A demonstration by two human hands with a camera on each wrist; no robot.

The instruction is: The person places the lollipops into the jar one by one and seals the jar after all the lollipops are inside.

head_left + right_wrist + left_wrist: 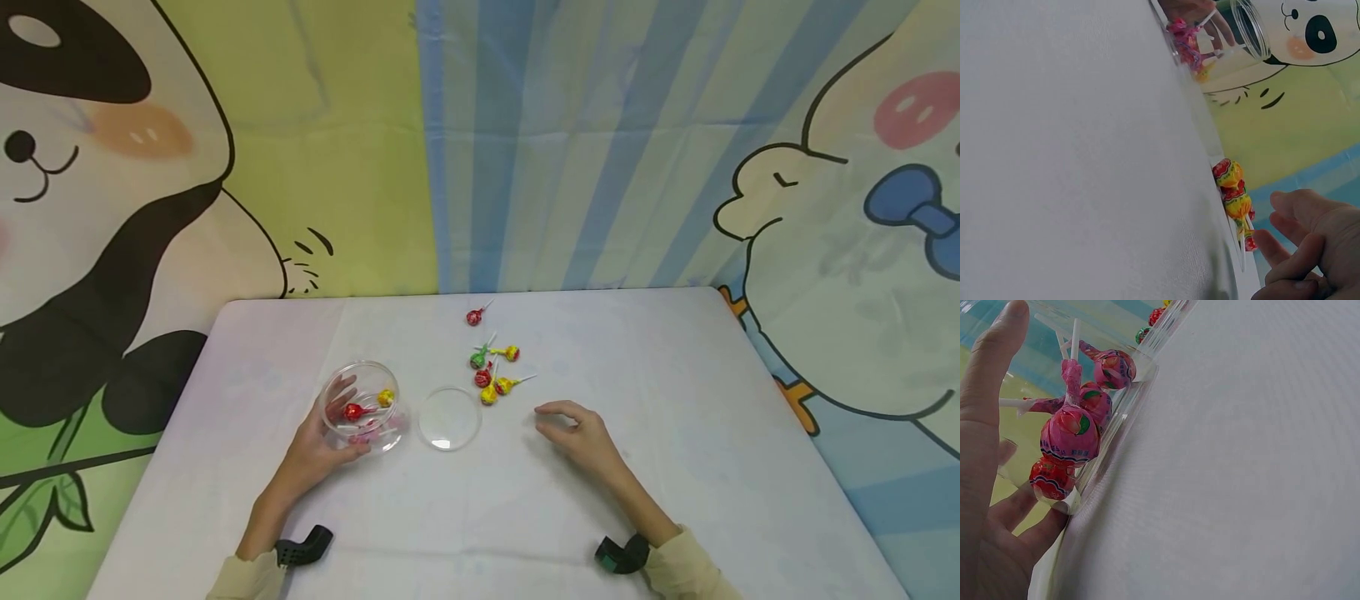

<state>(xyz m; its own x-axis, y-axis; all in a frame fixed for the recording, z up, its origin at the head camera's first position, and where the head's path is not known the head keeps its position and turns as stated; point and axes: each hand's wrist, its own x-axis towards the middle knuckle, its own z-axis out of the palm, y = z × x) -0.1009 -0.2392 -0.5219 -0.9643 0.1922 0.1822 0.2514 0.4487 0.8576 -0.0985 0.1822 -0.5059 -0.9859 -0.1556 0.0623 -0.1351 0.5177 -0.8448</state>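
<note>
My left hand (pixel 318 450) grips a clear plastic jar (pixel 392 432), thumb on the near side, fingers round the far left wall and seen through it. Inside the jar lie a red lollipop (pixel 352 412), a yellow lollipop (pixel 386 397) and several pink lollipops (pixel 1071 433). The round clear lid (pixel 450 421) lies flat just right of the jar. My right hand (pixel 585 437) hovers with loosely bent fingers and holds nothing. To its upper left is a cluster of loose lollipops, among them yellow (pixel 489 394), red (pixel 483 379) and green (pixel 477 360) ones.
A single red lollipop (pixel 474 317) lies apart near the far edge of the white-covered table (pixel 637 350). Behind the table hangs a cartoon-printed cloth (pixel 360 150). Dark wrist cameras (pixel 303 547) sit at both cuffs.
</note>
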